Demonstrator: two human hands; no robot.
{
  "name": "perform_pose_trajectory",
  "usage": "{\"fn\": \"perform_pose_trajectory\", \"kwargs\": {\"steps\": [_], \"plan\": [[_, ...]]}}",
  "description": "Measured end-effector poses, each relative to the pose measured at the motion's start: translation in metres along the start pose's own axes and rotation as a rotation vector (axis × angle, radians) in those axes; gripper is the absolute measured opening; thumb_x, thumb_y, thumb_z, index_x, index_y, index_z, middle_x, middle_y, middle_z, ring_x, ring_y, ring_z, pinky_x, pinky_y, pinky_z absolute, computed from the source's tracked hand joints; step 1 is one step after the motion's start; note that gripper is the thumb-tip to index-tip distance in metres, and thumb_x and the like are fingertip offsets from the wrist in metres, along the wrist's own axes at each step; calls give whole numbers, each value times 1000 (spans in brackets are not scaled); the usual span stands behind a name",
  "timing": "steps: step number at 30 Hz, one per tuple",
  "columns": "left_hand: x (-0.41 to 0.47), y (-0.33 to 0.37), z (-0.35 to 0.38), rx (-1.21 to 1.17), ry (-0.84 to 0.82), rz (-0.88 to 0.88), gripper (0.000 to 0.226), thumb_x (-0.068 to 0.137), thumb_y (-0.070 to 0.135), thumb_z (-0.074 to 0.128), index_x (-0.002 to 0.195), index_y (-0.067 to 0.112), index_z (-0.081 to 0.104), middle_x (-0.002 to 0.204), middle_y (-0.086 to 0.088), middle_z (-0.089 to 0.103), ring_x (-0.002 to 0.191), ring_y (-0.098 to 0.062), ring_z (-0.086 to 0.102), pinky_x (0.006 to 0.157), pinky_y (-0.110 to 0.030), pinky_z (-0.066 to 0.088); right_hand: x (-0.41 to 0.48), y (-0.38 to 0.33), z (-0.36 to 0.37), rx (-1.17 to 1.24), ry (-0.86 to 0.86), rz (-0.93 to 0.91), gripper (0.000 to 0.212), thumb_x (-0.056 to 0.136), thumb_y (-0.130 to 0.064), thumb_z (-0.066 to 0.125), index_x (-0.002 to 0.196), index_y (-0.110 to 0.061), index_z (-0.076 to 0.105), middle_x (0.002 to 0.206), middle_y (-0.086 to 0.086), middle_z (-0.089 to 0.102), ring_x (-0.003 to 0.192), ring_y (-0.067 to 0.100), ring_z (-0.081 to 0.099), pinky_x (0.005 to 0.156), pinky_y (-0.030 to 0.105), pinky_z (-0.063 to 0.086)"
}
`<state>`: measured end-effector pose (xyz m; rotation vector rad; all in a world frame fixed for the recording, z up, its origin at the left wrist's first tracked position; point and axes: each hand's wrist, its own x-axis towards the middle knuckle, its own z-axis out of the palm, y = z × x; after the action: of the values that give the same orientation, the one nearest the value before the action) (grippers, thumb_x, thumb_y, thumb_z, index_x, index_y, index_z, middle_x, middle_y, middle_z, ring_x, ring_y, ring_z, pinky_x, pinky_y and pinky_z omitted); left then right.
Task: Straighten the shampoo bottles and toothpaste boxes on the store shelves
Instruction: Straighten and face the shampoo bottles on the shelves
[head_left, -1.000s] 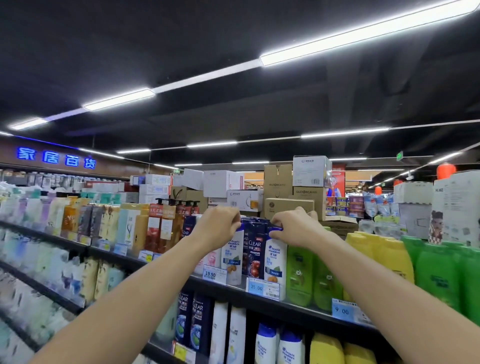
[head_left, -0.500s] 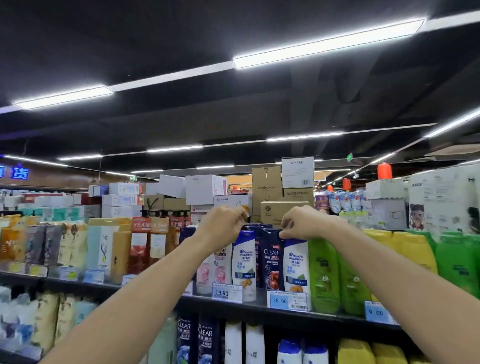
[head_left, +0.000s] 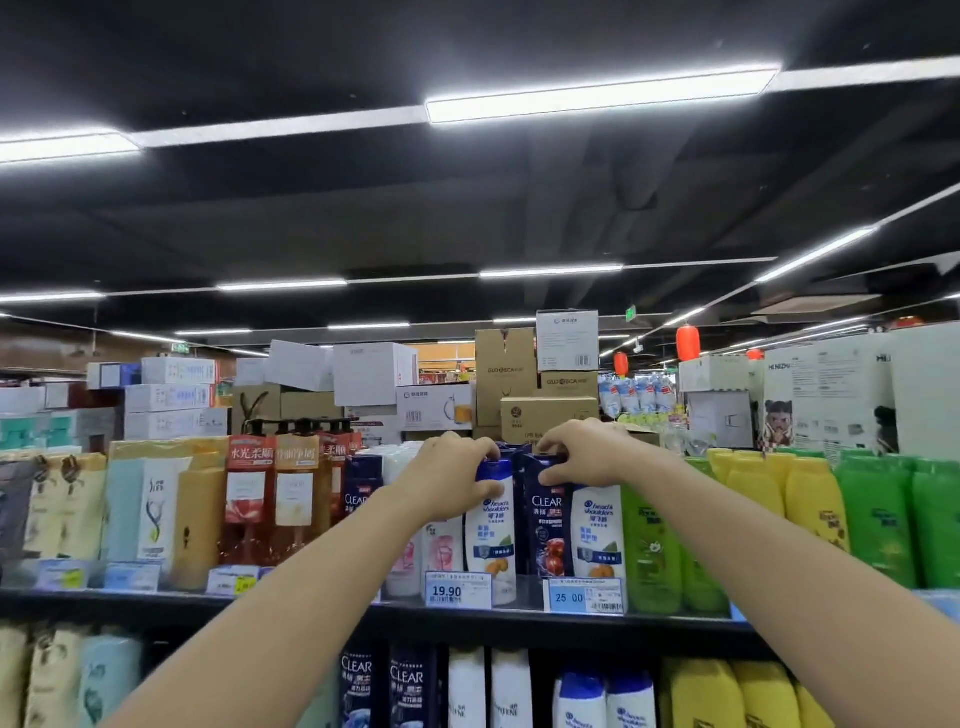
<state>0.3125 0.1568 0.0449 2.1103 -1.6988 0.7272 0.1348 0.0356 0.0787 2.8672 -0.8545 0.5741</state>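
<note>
Gripping cap of head & shoulders bottle (head_left: 491, 530), left hand (head_left: 447, 480) fingers (head_left: 480, 451) curled; right hand (head_left: 587, 454) pinches CLEAR bottle (head_left: 546, 525) top. Tags (head_left: 457, 590) 19.90, 25.00; fine print blurred.

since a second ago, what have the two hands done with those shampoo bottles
The right hand slid left, from the blue cap of the right Head & Shoulders bottle to pinch the top of the Clear bottle. The left hand stays curled on the cap of the left Head & Shoulders bottle. The three bottles keep their order, upright.
</note>
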Motion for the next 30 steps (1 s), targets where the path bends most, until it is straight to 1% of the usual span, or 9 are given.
{"fn": "perform_pose_trajectory", "kwargs": {"steps": [4, 6, 8, 9, 11, 14, 17, 25, 30], "plan": [[4, 7, 2, -49, -17, -62, 47, 86, 51, 69, 125, 32, 51, 116, 1, 66, 110, -24, 54, 102, -41, 34, 7, 1, 3, 54, -6, 20, 45, 84, -56, 70, 119, -30, 61, 120, -6, 67, 106, 18, 59, 101, 50, 44], [3, 10, 1, -126, -21, -84, 47, 85, 48, 71, 125, 32, 52, 115, 5, 67, 111, -21, 56, 113, -45, 26, 8, 1, 2, 98, 3, -4, 44, 81, -55, 73, 115, -29, 62, 114, -8, 65, 106, 17, 60, 99, 50, 47], [0, 13, -6, -171, -18, -71, 48, 83, 47, 73, 125, 32, 55, 113, 10, 65, 110, -16, 57, 116, -51, 20, 8, 1, 1, 125, 21, -29, 42, 79, -55, 74, 112, -30, 63, 109, -10, 65, 105, 18, 61, 97, 50, 48], [-1, 15, -13, -191, -10, -57, 48, 82, 46, 74, 124, 32, 56, 111, 13, 64, 108, -14, 57, 115, -53, 22, 8, 2, 0, 141, 29, -39, 41, 79, -54, 75, 111, -30, 63, 109, -10, 66, 104, 18, 61, 96, 50, 49], [-3, 15, -31, -278, 5, -39, 45, 83, 40, 75, 123, 29, 58, 109, 13, 64, 105, -12, 59, 110, -51, 34, 10, 2, -2, 184, 28, -52, 38, 80, -52, 75, 109, -31, 64, 108, -9, 68, 104, 18, 62, 97, 51, 48], [-6, 12, -64, -454, 11, -48, 42, 86, 27, 75, 124, 21, 56, 113, 7, 61, 107, -15, 59, 89, -33, 53, 15, 0, -3, 201, 39, -71, 35, 80, -53, 75, 106, -33, 64, 108, -10, 67, 104, 18, 62, 98, 52, 47], [-11, 8, -89, -502, 51, -59, 45, 88, 21, 74, 128, 18, 55, 115, 5, 57, 105, -14, 57, 72, -20, 50, 21, -8, -2, 212, 36, -97, 37, 79, -55, 75, 106, -32, 65, 108, -10, 67, 103, 17, 61, 98, 53, 47], [-27, -9, -110, -476, 81, -99, 44, 90, 20, 72, 130, 16, 56, 117, 3, 61, 100, -12, 59, 69, -17, 47, 36, -37, 14, 181, 40, -110, 48, 80, -59, 73, 117, -31, 64, 112, -10, 63, 113, 20, 57, 101, 48, 38], [-31, -6, -100, -446, 71, -96, 45, 90, 21, 72, 132, 17, 55, 116, 6, 59, 104, -13, 59, 71, -17, 47, 38, -39, 16, 137, 9, -125, 51, 85, -57, 68, 131, -35, 62, 128, -5, 65, 122, 24, 54, 105, 52, 37]]}}
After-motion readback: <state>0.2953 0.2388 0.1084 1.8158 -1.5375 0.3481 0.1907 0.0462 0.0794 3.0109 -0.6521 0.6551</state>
